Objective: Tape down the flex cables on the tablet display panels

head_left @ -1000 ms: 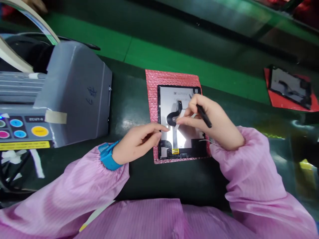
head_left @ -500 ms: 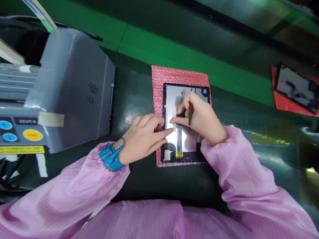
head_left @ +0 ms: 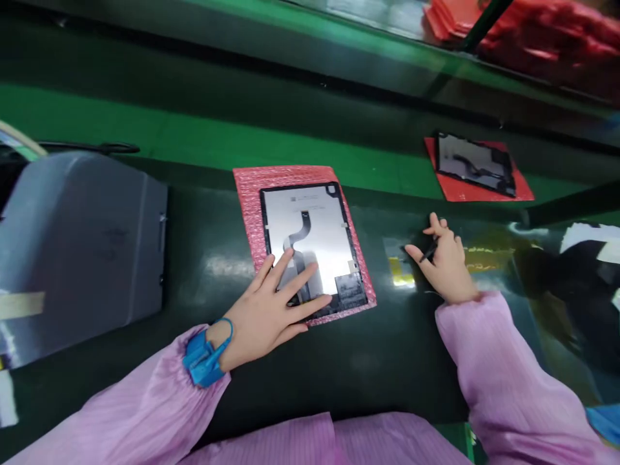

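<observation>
A tablet-sized display panel with a silvery back and black frame lies on a pink bubble-wrap bag. Down its left side runs a dark, curved flex cable. My left hand, with a blue wrist strap, rests with fingers spread over the lower left of the panel and the cable's lower end. Off to the right, over the dark bench, my right hand holds a slim black tool against its palm, thumb and index finger stretched out. The tool's exact kind is not clear.
A grey machine stands at the left. Another panel lies on a red bag at the back right. Clear and yellow strips lie near my right hand. Red bags fill the shelf above.
My right hand has left the panel and moved right with the black tool. My left hand has spread its fingers over the panel's lower part. The view has turned right.
</observation>
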The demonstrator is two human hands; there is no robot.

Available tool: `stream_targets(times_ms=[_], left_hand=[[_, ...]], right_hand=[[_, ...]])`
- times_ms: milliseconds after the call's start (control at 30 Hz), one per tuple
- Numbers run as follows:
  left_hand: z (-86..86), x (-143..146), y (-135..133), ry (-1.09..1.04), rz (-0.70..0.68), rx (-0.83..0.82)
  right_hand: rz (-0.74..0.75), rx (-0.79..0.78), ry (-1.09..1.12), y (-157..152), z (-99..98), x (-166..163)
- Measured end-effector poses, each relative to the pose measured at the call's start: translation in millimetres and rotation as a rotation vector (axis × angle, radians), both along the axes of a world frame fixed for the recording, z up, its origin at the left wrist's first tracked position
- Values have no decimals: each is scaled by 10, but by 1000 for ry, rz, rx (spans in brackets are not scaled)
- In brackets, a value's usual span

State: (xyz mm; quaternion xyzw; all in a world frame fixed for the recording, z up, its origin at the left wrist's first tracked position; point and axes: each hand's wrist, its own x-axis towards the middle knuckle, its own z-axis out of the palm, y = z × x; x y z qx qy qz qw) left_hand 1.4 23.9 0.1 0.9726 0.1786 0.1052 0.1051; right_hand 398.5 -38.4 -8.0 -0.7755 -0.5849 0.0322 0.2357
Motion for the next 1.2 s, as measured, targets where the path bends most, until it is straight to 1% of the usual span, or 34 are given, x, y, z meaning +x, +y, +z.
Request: stream_targets(times_ms=[67, 100, 167, 233, 300, 367, 433, 467, 500, 533, 567, 600, 633, 667, 700, 733, 767, 833, 867, 967, 1033, 1067, 1100, 1133, 1167, 1200], left_hand=[[-18, 129, 129, -21, 42, 33], [-24, 222, 224, -38, 78, 45], [-23, 465, 485, -61, 193, 48], [-10, 756, 837, -63, 374, 20], [9, 1034, 1250, -99, 604, -19], [28, 1241, 1659, -171, 788, -72], [42, 1353, 1979, -250, 893, -156], [46, 1380, 2081, -296, 911, -180], [50, 1396, 2135, -338, 900, -185], [54, 1407, 2139, -376, 852, -170], [58, 1423, 2095, -415, 761, -158], [61, 1449, 2008, -458, 631, -183], [63, 1489, 1888, -511, 485, -274], [62, 1544, 1744, -579, 329, -420], [58, 1611, 1587, -657, 183, -659], [49, 1686, 1428, -747, 92, -937], [37, 1760, 1276, -759, 55, -1024], [8, 1884, 1024, -778, 14, -1137], [-4, 1927, 932, -779, 5, -1161], [-16, 1973, 793, -819, -19, -1269], [-2, 1949, 776, -859, -27, -1333], [7, 1923, 777, -915, -7, -1390], [17, 1886, 780, -991, 47, -1464], [26, 1837, 782, -1075, 129, -1540], [34, 1775, 783, -1152, 227, -1605], [40, 1700, 782, -1212, 324, -1648]], right_hand=[[-78, 3, -11, -237, -72, 252], [-102, 14, -9, -305, -76, 364], [-119, 30, -27, -313, -16, 578], [-95, 11, -110, -157, 113, 810], [-74, -51, -262, 112, 271, 1072], [-94, -123, -402, 413, 416, 1343], [-112, -163, -436, 674, 521, 1574], [-105, -180, -422, 779, 554, 1659], [-83, -200, -398, 864, 577, 1719], [-54, -222, -373, 931, 589, 1752], [-24, -239, -350, 982, 596, 1761], [0, -247, -333, 1022, 599, 1749], [16, -244, -322, 1054, 604, 1720], [23, -234, -317, 1082, 612, 1678], [25, -219, -317, 1110, 627, 1626], [26, -200, -318, 1141, 648, 1564], [26, -175, -322, 1176, 678, 1490], [31, -109, -333, 1246, 759, 1287], [34, -68, -339, 1273, 807, 1146], [79, 35, -341, 1246, 964, 535], [177, 42, -296, 1110, 1050, 36], [274, 29, -173, 1011, 1075, -193], [385, 6, -11, 898, 1080, -380], [484, -2, 134, 774, 1061, -506], [508, 6, 216, 641, 1015, -559], [480, 26, 253, 502, 940, -535]])
